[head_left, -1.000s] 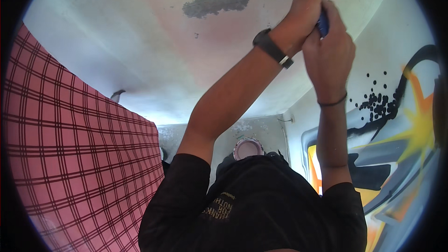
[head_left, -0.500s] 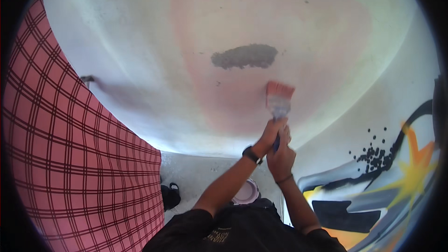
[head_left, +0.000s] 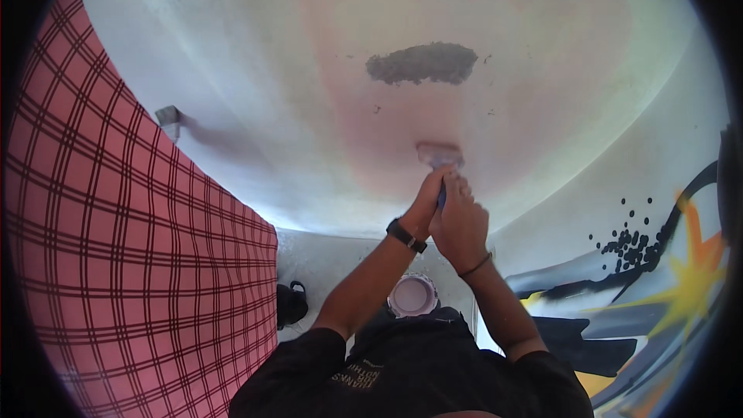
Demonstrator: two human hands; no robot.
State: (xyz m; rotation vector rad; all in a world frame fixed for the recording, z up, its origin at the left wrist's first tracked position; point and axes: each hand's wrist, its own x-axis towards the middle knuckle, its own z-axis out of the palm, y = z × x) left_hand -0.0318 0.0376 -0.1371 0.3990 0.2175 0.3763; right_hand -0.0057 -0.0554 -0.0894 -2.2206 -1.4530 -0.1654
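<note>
Both my hands grip the handle of a wide paintbrush, its bristles against a pale, pink-tinted wall and smeared by motion. My left hand, below a black wrist strap, wraps the handle close to the brush head. Just right of it and lower, my right hand closes round the same blue handle, with a thin dark band at its wrist. Above the brush, a rough dark grey patch marks the wall.
A pink plaid cloth hangs at the left. Past its edge another paintbrush shows; its holder is hidden. Below me stand a round bucket of pale pinkish paint and a dark shoe. Colourful graffiti covers the right wall.
My hands and the paintbrush have moved left and down relative to the grey patch. The other brush at the cloth's edge shows more. My view has shifted slightly.
</note>
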